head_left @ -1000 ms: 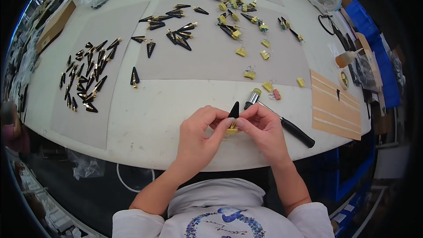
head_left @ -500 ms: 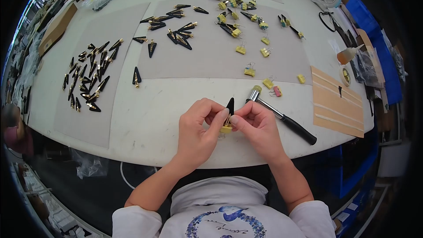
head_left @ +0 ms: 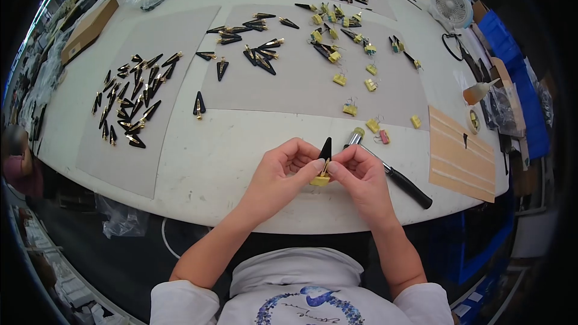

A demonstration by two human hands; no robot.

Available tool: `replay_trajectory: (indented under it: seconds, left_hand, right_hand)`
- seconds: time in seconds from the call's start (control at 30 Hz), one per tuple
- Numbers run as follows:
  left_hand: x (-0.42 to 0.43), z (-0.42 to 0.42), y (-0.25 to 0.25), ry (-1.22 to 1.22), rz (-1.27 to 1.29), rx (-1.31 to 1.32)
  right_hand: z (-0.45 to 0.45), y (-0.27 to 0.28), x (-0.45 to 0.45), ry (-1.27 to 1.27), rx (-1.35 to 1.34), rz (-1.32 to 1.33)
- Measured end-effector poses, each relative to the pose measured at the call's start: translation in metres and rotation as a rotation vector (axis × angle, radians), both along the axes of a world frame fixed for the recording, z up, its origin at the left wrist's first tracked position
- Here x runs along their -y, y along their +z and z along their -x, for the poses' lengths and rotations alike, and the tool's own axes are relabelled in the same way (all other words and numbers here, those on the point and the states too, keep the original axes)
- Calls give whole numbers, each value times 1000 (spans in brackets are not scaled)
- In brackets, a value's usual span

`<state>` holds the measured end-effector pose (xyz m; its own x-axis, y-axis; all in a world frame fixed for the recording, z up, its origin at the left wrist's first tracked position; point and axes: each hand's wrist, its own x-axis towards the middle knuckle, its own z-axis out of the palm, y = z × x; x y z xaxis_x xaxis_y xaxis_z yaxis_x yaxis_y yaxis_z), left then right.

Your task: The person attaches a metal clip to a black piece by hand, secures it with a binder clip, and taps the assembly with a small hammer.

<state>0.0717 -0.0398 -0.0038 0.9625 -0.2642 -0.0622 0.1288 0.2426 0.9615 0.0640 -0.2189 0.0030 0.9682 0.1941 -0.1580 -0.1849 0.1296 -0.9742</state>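
Between my two hands, close to the table's near edge, stands a black hair clip with its tapered end pointing away from me. A yellow binder clip sits at its gold-coloured near end. My left hand pinches the hair clip from the left, thumb and fingers pressed together. From the right, the thumb and fingertips of my right hand close on its gold part. The exact contact is partly hidden by the fingertips. A hammer with a black grip lies just beyond and right of my right hand.
Yellow binder clips and a pink one lie beyond my hands. Many black hair clips cover grey sheets at left and back. On the right are a cardboard piece, a tape roll, a bottle and a fan.
The head view has shifted slightly, so the table contents appear lower and further right. Both hands still grip the hair clip and binder clip, with little change in their hold.
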Motion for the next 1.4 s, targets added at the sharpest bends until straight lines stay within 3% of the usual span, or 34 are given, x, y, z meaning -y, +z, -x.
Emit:
replay_trajectory:
  seconds: [0.1,0.17,0.27,0.37,0.6,0.7,0.77,1.27,1.4]
  left_hand:
    - [-2,-2,1,-20,-15,-20]
    - [-2,-2,1,47,-278,259]
    - [1,4,2,130,-346,261]
    - [-4,5,3,81,-253,144]
    - [-5,-5,0,19,-204,220]
    - [-10,-6,0,-7,-195,140]
    - [-15,-13,0,-150,-40,-68]
    - [-8,-14,-8,-13,-53,-80]
    - [-17,-21,-9,-136,29,-106]
  right_hand:
    - [0,-2,0,4,14,53]
    - [0,-5,-1,10,53,100]
    - [1,-8,-3,18,88,130]
    - [3,-8,-4,33,34,67]
    - [1,-4,-5,60,70,119]
    - [1,-6,-6,77,17,95]
    - [1,-5,-5,72,8,86]
    - [-1,-6,-7,124,-45,140]
    - [-1,-3,-7,83,-23,158]
